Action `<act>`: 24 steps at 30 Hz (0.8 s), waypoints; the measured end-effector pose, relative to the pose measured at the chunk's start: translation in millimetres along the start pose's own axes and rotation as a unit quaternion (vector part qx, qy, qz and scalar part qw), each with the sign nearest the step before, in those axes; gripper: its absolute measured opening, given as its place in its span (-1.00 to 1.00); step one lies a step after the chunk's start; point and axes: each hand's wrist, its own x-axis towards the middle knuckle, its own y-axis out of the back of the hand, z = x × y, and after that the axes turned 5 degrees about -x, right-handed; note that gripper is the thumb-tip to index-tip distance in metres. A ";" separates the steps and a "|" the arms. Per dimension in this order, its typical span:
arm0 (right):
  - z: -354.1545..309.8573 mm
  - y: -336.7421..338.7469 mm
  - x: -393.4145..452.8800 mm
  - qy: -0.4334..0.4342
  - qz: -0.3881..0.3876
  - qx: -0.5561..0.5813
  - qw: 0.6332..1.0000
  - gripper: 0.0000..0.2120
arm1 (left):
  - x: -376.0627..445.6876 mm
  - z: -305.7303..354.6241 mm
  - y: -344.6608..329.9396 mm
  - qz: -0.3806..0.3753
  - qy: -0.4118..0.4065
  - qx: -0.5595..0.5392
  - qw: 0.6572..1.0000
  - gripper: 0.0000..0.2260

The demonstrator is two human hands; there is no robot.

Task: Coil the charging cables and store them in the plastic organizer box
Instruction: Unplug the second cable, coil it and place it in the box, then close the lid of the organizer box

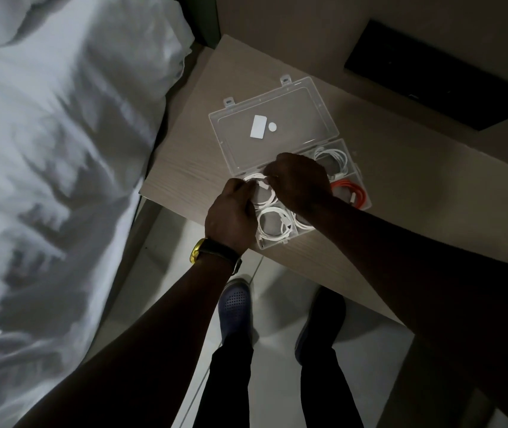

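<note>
Cables are mostly tucked away already: both hands pinch one white coil right over the box on the desk, left hand gripping its near edge, right hand its far edge. Just beyond the right grip sits an orange cable; below the left grip, another white coil. Risk: let go early and it'll probably spring open, spilling over the dividers.

- left wrist: watch, gold case, dark strap
- forearms bare, no sleeves visible
- dark trousers
- shoes: blue perforated clog at 6 o'clock, dark one beside it
</note>
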 end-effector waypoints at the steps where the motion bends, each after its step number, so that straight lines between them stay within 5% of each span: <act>1: 4.4 -2.2 -3.1 -0.010 0.009 0.025 1.000 -0.79 | -1.7 -1.9 1.2 0.007 -0.008 -0.011 1.000 -0.64; 9: 17.1 -2.4 -18.9 0.004 0.110 0.060 0.992 -0.78 | -3.5 -10.1 5.2 0.092 -0.008 -0.080 0.993 -0.69; 14: 52.4 22.4 3.6 -0.137 0.180 0.084 0.970 -0.70 | 34.6 -12.5 5.3 0.120 0.258 -0.218 0.933 -0.62; 16: 73.9 34.4 18.4 -0.233 0.126 0.139 0.954 -0.61 | 55.4 -17.2 7.9 0.083 0.328 -0.283 0.897 -0.63; 19: 91.3 48.4 32.4 -0.293 0.014 0.359 0.886 -0.64 | 69.6 -16.2 11.3 0.070 0.360 -0.373 0.852 -0.66; 21: 92.8 54.3 30.9 -0.283 0.045 0.465 0.837 -0.86 | 67.6 -10.2 13.1 0.089 0.340 -0.405 0.844 -0.67; 24: 94.3 57.6 18.1 -0.271 0.079 0.611 0.739 -0.72 | 57.8 -5.3 14.2 0.117 0.288 -0.438 0.843 -0.71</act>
